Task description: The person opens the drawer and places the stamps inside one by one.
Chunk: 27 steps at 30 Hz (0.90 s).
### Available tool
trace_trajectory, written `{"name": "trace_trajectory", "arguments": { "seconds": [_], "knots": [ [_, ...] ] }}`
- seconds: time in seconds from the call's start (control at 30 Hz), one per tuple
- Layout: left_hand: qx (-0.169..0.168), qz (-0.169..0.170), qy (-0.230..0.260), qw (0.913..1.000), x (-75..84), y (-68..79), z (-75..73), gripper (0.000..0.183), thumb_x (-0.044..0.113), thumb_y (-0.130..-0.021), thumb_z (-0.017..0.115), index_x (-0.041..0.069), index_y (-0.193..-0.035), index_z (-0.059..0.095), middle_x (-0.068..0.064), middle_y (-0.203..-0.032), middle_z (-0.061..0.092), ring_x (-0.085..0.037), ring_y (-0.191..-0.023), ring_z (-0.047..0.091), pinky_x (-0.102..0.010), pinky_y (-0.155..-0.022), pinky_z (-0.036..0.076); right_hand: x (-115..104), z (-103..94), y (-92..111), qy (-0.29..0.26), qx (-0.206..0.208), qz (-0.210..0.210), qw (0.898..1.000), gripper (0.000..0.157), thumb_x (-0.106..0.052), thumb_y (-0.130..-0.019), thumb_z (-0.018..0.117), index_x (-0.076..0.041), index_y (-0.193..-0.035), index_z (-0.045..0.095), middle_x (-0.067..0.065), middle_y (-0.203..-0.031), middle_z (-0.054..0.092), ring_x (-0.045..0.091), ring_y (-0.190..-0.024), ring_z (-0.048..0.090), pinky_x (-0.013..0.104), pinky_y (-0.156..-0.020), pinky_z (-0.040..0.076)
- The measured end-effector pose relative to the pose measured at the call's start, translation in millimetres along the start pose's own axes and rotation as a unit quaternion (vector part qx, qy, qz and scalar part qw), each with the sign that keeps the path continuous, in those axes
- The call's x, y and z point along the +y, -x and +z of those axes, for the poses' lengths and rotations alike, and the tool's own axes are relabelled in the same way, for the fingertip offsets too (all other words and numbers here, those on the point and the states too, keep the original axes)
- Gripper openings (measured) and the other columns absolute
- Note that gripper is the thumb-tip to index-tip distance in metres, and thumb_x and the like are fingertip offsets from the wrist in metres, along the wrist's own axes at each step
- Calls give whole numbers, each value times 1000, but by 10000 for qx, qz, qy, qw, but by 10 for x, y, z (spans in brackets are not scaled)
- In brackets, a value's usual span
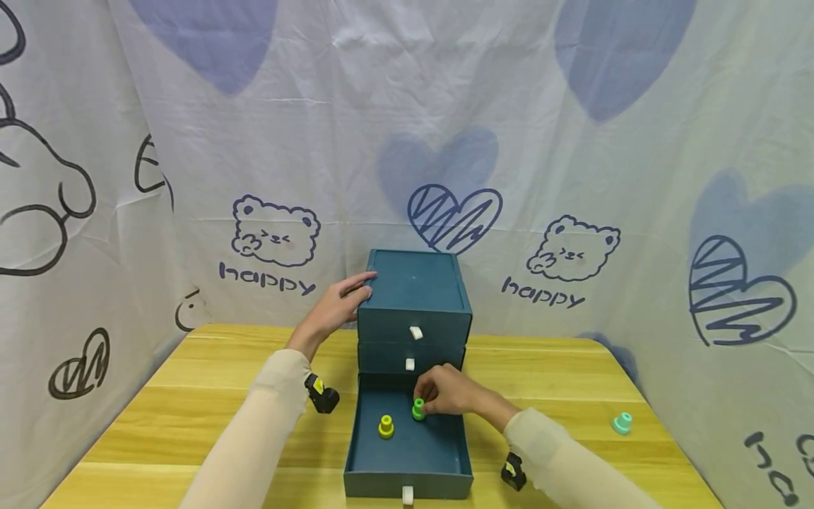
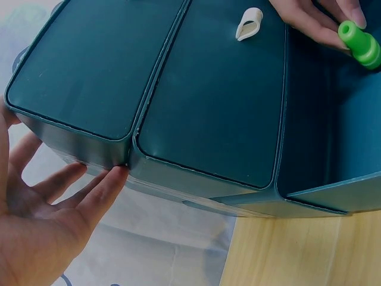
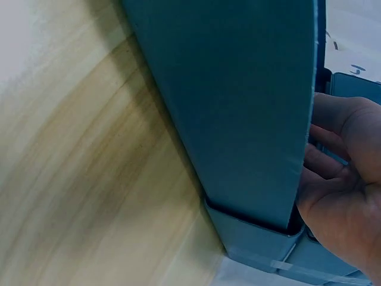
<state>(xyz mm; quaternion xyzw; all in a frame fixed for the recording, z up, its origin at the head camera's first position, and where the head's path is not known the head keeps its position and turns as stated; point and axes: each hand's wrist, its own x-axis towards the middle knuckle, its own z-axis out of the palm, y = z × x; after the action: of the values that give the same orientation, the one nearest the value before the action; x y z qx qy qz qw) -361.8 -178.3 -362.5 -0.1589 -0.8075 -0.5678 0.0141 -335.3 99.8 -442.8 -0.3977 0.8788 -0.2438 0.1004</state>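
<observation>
A dark teal drawer box (image 1: 415, 283) stands on the table with its bottom drawer (image 1: 422, 456) pulled out. My left hand (image 1: 332, 309) rests against the box's left side, fingertips at the top edge; in the left wrist view its fingers (image 2: 98, 196) lie spread along the side wall. Over the pulled-out drawer, my right hand (image 1: 448, 390) pinches a small green stepped peg (image 1: 417, 411) between thumb and fingers. The peg (image 2: 361, 44) shows its hollow top in the left wrist view. A yellow stepped peg (image 1: 386, 428) stands upright in the drawer, left of the green one.
A mint-green stepped peg (image 1: 622, 423) is on the wooden table (image 1: 559, 382) at the far right. The upper two drawers are closed, each with a white pull tab (image 1: 416, 332). A printed white cloth (image 1: 394, 106) hangs behind and beside the table.
</observation>
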Motion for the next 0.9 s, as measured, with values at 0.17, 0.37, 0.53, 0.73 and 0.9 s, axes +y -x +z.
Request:
{"name": "trace_trajectory", "arguments": {
  "seconds": [0.17, 0.37, 0.53, 0.73, 0.9],
  "knots": [
    [4, 12, 20, 10000, -13, -7, -2, 50, 32, -110, 47, 21, -159, 43, -15, -170, 29, -40, -153, 35, -67, -113, 42, 8, 36, 1, 86, 47, -20, 10000, 9, -2, -86, 80, -4, -93, 77, 7, -91, 78, 9, -80, 72, 19, -72, 58],
    [32, 14, -11, 10000, -13, -13, -1, 50, 32, -110, 47, 20, -159, 43, -15, -169, 30, -40, -152, 37, -66, -113, 43, 7, 20, 5, 60, 55, 29, 10000, 17, -2, -86, 80, -1, -102, 77, 11, -97, 79, 16, -85, 75, 19, -73, 59],
    [29, 18, -10, 10000, -14, -16, 0, 51, 32, -110, 47, 20, -159, 43, -15, -169, 30, -41, -152, 36, -67, -113, 43, 13, -83, 47, -222, -4, 6, 9998, 26, -1, -86, 79, 2, -112, 75, 15, -103, 79, 21, -91, 76, 22, -76, 62],
    [-36, 6, 3, 10000, -3, -14, 8, 51, 31, -111, 46, 19, -160, 40, -14, -171, 26, -42, -154, 32, -68, -115, 39, -4, -296, 199, -464, 58, 43, 9989, 27, -3, -90, 77, 1, -116, 74, 19, -113, 76, 23, -95, 75, 25, -82, 62],
    [-34, -5, 2, 10000, -17, -21, 6, 51, 32, -111, 45, 20, -160, 41, -13, -171, 26, -41, -155, 32, -68, -116, 38, 29, -479, 371, -451, 207, 104, 9987, 26, -6, -91, 76, -1, -116, 74, 19, -115, 75, 21, -94, 74, 31, -84, 63]
  ]
}}
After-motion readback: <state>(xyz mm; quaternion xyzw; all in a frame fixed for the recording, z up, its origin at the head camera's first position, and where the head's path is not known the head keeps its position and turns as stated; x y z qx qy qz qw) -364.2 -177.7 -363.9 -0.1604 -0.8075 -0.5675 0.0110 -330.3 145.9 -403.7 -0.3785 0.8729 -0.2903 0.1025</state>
